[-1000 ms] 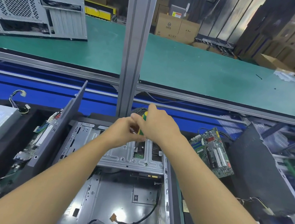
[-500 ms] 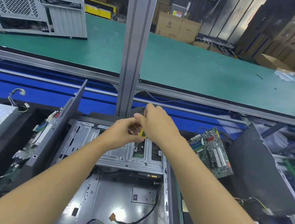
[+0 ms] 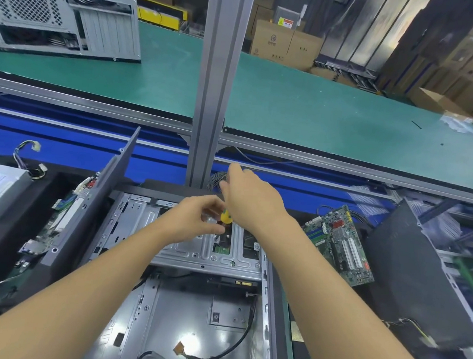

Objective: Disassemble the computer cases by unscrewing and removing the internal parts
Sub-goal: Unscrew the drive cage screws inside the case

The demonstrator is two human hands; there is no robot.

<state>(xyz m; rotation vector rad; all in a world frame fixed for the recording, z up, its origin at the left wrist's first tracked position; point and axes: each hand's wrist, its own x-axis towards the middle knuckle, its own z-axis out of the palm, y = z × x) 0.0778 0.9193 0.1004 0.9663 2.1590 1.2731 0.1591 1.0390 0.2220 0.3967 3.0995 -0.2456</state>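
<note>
My right hand closed around yellow screwdriver, tip down on drive cage of open case. My left hand beside it, fingers curled at shaft; grip unclear. Motherboard right of hands.

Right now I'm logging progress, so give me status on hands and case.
Both hands at the drive cage. Right hand on yellow screwdriver, left hand steadying it. Open case mostly stripped. Nothing blocking.
</note>
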